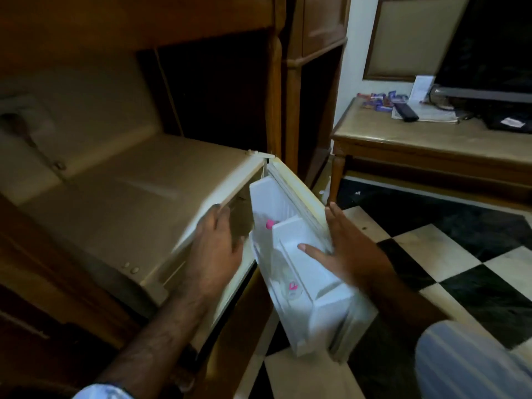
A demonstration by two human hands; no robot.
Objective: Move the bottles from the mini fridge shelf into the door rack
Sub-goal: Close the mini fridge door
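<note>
I look down on a cream mini fridge (138,203) set in a wooden cabinet. Its door (290,180) stands partly ajar to the right, showing the white door rack (313,286). Two clear bottles with pink caps stand in the rack: one (269,226) further in, one (292,287) nearer me. My left hand (217,246) rests on the fridge's front top edge, fingers reaching into the gap. My right hand (345,249) grips the door's outer edge, thumb lying across the rack. The fridge shelf is hidden from view.
The wooden cabinet (276,82) frames the fridge. To the right a wooden table (426,139) carries snack packets (383,100), a remote (406,112) and papers. The floor (449,254) has black and white tiles.
</note>
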